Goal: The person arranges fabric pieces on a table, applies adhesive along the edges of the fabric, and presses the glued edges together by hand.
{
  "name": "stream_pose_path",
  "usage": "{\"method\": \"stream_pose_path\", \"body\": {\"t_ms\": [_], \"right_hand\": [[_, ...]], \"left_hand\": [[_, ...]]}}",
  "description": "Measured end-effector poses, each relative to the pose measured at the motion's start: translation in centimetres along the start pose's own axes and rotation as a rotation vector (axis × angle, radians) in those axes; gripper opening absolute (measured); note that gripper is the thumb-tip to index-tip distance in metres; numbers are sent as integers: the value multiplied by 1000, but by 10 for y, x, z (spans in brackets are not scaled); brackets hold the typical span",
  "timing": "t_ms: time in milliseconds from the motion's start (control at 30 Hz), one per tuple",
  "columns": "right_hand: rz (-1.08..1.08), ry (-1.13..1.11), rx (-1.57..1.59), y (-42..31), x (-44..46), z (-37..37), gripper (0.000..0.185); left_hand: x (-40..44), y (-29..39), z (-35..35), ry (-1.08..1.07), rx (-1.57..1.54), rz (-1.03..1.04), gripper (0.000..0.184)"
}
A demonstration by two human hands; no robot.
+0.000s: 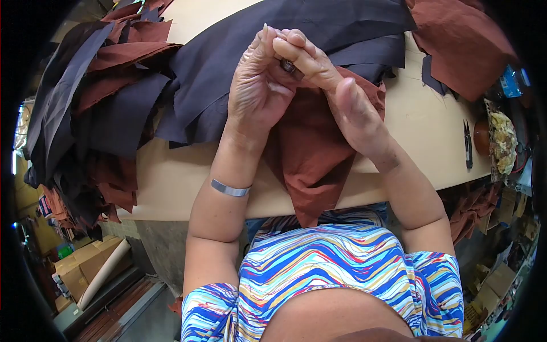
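Note:
My left hand (254,85) and my right hand (360,114) are raised above the table's near side, with their fingers meeting. The left palm is turned toward me and its fingers curl against those of the right. The right fingers are bent and pressed together, with the thumb apart from them. A dark ring (288,66) shows among the fingers. Whether anything small is between the fingers is hidden. Under the hands, a reddish-brown cloth piece (313,165) hangs its pointed end over the table edge. Dark cloth (213,85) spreads behind them.
Black and brown cloth pieces (122,97) heap at the left of the beige table (171,194). More brown cloth (456,45) lies at the far right. Dark thread snips (468,145) rest near the right edge. A cardboard box (91,262) stands on the lower left.

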State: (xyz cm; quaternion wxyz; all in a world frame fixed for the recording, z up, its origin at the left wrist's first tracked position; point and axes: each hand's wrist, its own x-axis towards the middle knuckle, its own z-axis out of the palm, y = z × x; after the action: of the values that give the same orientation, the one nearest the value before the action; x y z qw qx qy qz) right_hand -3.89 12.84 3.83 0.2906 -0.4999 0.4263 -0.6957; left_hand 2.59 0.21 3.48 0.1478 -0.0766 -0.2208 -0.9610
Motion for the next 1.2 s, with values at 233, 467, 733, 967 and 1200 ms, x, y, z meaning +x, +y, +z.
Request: {"method": "stream_pose_path", "body": {"t_ms": [233, 467, 733, 967, 1200], "right_hand": [[-155, 85, -571, 13, -4, 5, 65], [-115, 88, -322, 6, -1, -3, 51], [-7, 155, -377, -3, -2, -10, 69], [-33, 258, -398, -2, -2, -12, 64], [-156, 519, -529, -2, 1, -33, 66]], "left_hand": [[2, -3, -7, 145, 549, 274, 20], [4, 4, -19, 82, 282, 203, 29], [2, -9, 5, 118, 508, 93, 18], [-2, -26, 12, 141, 1560, 354, 16], [-23, -70, 26, -291, 2252, 545, 57]]}}
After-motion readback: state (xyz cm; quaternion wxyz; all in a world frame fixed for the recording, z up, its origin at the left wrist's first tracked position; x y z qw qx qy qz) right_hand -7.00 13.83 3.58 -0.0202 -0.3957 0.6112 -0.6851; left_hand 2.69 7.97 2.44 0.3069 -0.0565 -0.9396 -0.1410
